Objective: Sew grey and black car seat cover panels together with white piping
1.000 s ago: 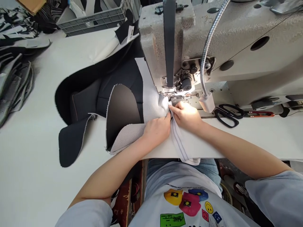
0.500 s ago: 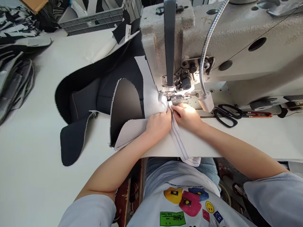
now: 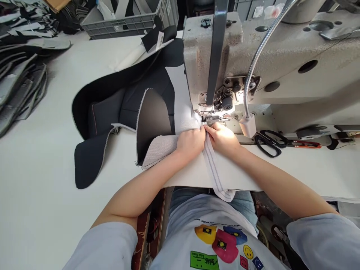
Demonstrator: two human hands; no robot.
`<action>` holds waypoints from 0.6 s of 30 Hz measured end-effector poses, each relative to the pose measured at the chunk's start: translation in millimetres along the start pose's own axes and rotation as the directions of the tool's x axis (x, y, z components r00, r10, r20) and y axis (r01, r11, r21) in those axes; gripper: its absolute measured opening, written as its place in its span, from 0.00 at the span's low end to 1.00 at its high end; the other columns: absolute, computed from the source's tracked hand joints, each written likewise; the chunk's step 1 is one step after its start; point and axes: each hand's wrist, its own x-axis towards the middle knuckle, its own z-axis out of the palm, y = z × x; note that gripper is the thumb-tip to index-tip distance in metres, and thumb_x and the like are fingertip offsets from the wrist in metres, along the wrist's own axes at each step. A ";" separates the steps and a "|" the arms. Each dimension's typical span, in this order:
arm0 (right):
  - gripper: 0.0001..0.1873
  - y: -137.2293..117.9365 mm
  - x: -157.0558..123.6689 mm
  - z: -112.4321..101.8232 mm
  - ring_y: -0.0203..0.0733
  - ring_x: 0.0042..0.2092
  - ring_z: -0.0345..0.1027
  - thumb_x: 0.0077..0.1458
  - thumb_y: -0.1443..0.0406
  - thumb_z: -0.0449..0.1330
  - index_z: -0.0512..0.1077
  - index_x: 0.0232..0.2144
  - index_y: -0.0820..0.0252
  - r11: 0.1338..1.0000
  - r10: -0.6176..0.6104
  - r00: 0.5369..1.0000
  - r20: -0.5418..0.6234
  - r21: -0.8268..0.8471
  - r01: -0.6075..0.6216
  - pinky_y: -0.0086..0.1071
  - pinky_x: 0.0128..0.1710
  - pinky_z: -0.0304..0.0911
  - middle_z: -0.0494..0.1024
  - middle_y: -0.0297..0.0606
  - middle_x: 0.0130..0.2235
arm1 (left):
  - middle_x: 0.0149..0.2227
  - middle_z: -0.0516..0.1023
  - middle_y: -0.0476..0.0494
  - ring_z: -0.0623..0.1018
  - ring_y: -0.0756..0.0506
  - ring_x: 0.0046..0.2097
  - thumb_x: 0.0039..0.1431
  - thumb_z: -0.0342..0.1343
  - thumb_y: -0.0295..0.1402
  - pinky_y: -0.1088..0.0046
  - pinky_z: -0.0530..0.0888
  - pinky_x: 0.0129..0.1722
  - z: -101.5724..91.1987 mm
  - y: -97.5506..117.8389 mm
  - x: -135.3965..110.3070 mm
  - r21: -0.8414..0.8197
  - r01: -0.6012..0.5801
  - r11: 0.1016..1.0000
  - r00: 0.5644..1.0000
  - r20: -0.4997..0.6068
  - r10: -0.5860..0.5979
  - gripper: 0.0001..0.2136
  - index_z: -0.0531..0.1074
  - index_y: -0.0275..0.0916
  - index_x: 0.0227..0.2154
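My left hand (image 3: 191,142) presses and grips the grey mesh lining (image 3: 184,122) of a black padded fabric piece (image 3: 112,112), just in front of the sewing machine's presser foot (image 3: 209,118). My right hand (image 3: 222,138) pinches a white stitched binding strip (image 3: 213,170) where it meets the mesh edge. The strip hangs down over the table's front edge. My fingers hide the spot where the strip and mesh go under the foot. The needle is too small to make out.
Black-handled scissors (image 3: 267,144) and red-handled snips (image 3: 305,144) lie by the machine base. A flexible lamp (image 3: 253,82) arches down beside the needle area. A grey plastic crate (image 3: 123,26) stands behind the white table (image 3: 47,195), and a stack of cut pieces (image 3: 19,86) lies at the left.
The whole view has shifted as my head turned. My left hand has moved closer to my right hand and the presser foot, and the mesh has gathered slightly under it.
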 end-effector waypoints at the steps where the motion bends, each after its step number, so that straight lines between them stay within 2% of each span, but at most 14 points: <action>1: 0.24 1.0 1.2 0.5 0.47 0.43 0.68 0.65 0.66 0.46 0.67 0.59 0.66 1.000 -0.001 1.000 -0.002 -0.004 0.001 0.33 0.41 0.61 0.73 0.49 0.42 | 0.37 0.78 0.36 0.80 0.39 0.39 0.66 0.39 0.25 0.65 0.73 0.33 0.9 -0.5 1.7 0.008 -0.002 1.000 1.000 -0.010 0.002 0.19 0.68 0.34 0.54; 5: 0.23 4.7 2.4 2.1 0.45 0.43 0.68 0.65 0.65 0.46 0.69 0.58 0.62 1.000 -0.020 0.999 -0.026 0.008 0.020 0.33 0.40 0.61 0.73 0.47 0.41 | 0.41 0.75 0.35 0.77 0.39 0.43 0.67 0.38 0.27 0.66 0.72 0.34 -3.4 -5.8 -7.1 0.082 -0.051 0.995 0.997 -0.062 0.056 0.18 0.70 0.35 0.51; 8: 0.23 6.7 0.4 3.5 0.44 0.41 0.68 0.64 0.66 0.47 0.70 0.57 0.61 0.999 -0.027 0.999 -0.045 0.017 0.028 0.32 0.38 0.60 0.73 0.46 0.39 | 0.45 0.73 0.32 0.74 0.36 0.46 0.66 0.44 0.33 0.63 0.72 0.37 -20.9 -19.6 -31.8 0.198 -0.067 0.978 0.991 -0.097 0.087 0.16 0.69 0.34 0.52; 10: 0.22 7.5 -1.1 4.8 0.44 0.40 0.67 0.63 0.67 0.47 0.71 0.56 0.60 0.999 -0.032 0.998 -0.060 0.028 0.034 0.32 0.37 0.60 0.73 0.45 0.38 | 0.46 0.73 0.30 0.73 0.35 0.47 0.65 0.47 0.32 0.60 0.72 0.39 -37.1 -32.5 -51.5 0.299 -0.043 0.953 0.996 -0.066 0.065 0.19 0.66 0.32 0.56; 11: 0.22 7.8 -1.8 5.2 0.44 0.40 0.67 0.63 0.67 0.48 0.72 0.56 0.59 0.998 -0.037 0.997 -0.066 0.039 0.040 0.32 0.37 0.59 0.73 0.44 0.38 | 0.46 0.73 0.30 0.74 0.34 0.47 0.64 0.47 0.30 0.61 0.72 0.39 -45.0 -38.2 -60.6 0.346 -0.032 0.938 0.999 -0.018 0.041 0.21 0.64 0.30 0.58; 13: 0.22 7.7 -3.3 5.1 0.43 0.39 0.67 0.62 0.68 0.49 0.73 0.55 0.56 0.997 -0.040 0.997 -0.068 0.068 0.045 0.32 0.36 0.59 0.73 0.43 0.37 | 0.43 0.75 0.30 0.77 0.37 0.43 0.61 0.44 0.21 0.64 0.72 0.35 -57.6 -44.5 -75.1 0.397 -0.062 0.916 0.989 0.146 0.003 0.25 0.59 0.30 0.62; 16: 0.23 7.0 -6.3 1.2 0.43 0.39 0.66 0.60 0.69 0.50 0.73 0.54 0.53 0.995 -0.056 0.997 -0.046 0.076 0.059 0.32 0.35 0.57 0.73 0.41 0.37 | 0.39 0.78 0.35 0.80 0.40 0.36 0.56 0.42 0.15 0.69 0.72 0.29 -63.5 -34.0 -85.4 0.323 -0.208 0.923 0.909 0.412 0.061 0.35 0.47 0.32 0.67; 18: 0.24 6.9 -9.3 -2.7 0.43 0.38 0.66 0.58 0.69 0.51 0.72 0.55 0.53 0.994 -0.096 0.995 -0.019 0.049 0.097 0.33 0.35 0.56 0.73 0.41 0.37 | 0.36 0.80 0.37 0.80 0.40 0.34 0.53 0.44 0.14 0.69 0.73 0.29 -58.9 -16.2 -84.7 0.203 -0.281 0.938 0.852 0.502 0.147 0.39 0.39 0.30 0.68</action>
